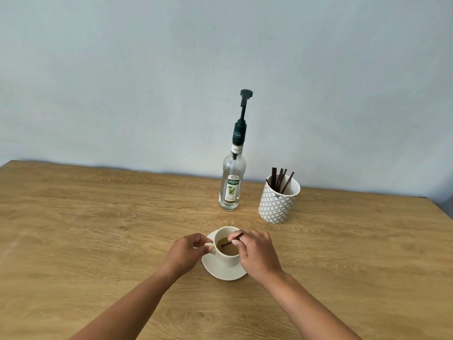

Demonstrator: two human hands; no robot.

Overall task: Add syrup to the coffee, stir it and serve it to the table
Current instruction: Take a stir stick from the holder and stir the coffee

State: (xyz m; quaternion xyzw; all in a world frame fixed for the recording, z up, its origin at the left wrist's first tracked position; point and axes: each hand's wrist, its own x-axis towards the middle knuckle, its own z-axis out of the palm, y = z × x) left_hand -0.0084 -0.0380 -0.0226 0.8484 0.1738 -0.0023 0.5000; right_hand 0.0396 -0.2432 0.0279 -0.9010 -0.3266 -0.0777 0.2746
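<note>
A cream coffee cup (229,260) stands on a cream saucer (221,272) in the middle of the wooden table (98,217). Light brown coffee (230,250) fills it. My left hand (187,251) pinches the cup's handle on its left side. My right hand (257,252) holds a dark brown stir stick (230,242) whose lower end dips into the coffee. Behind the cup stands a clear syrup bottle (231,185) with a dark green pump on top, upright and untouched.
A white patterned holder (278,204) with several dark stir sticks stands to the right of the bottle. A pale wall runs along the table's far edge. The table's right edge shows at the far right.
</note>
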